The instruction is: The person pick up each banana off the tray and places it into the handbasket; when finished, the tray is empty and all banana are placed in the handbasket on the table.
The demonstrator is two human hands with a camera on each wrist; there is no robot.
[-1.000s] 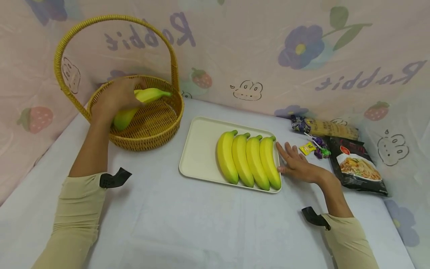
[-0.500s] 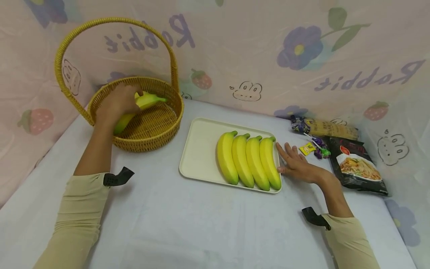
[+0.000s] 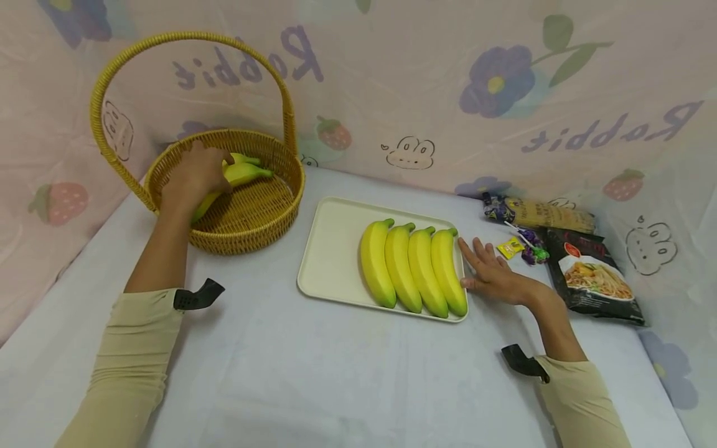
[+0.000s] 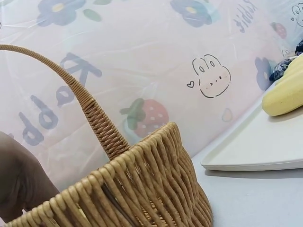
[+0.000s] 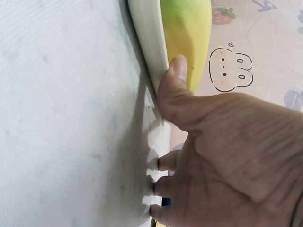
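In the head view, my left hand (image 3: 196,171) reaches down into a wicker basket (image 3: 243,241) with a tall arched handle. Its fingers curl over a yellow banana (image 3: 245,175), covering the fruit's middle; a second banana (image 3: 238,159) shows just behind. The basket's rim hides most of this hand in the left wrist view. On the cream tray (image 3: 332,249) several bananas (image 3: 399,264) lie side by side, stems away from me. My right hand (image 3: 495,280) rests at the tray's right edge, fingers spread, and its thumb (image 5: 179,71) lies against the rim beside the nearest banana (image 5: 187,35).
To the right of my right hand lie a yellow candy packet (image 3: 510,247), wrapped lollipops (image 3: 534,249), a black noodle bag (image 3: 596,277) and a long pack of dry noodles (image 3: 543,213). A printed curtain (image 3: 358,81) hangs close behind the basket and tray.
My left hand has gone lower into the basket with the banana, and a second banana's stem has come into sight behind it. The right hand and the tray have stayed put.
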